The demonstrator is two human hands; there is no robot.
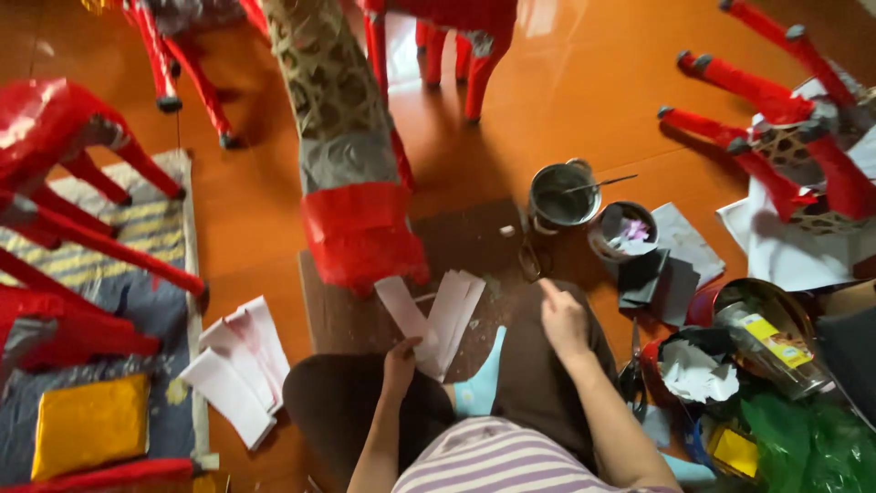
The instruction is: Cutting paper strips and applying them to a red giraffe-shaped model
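My left hand (399, 362) pinches a fan of white paper strips (436, 317) above a brown cardboard sheet (342, 315). Resting on my knee, my right hand (563, 319) holds nothing, its index finger pointing forward. Just ahead stands a tall paper-covered figure (342, 119), its lower end wrapped in red paper (360, 233). A metal pot (560, 194) with a stirring stick and a small bowl (624, 233) of paper scraps sit right of the cardboard.
Red paper-covered figures with legs lie at left (55, 183), top (456, 36) and right (776, 119). White paper pieces (239, 365) lie on the orange floor. A yellow pad (89, 424) rests on a striped rug. Dark paper squares (657, 278), scissors (631, 374) and bags clutter the right.
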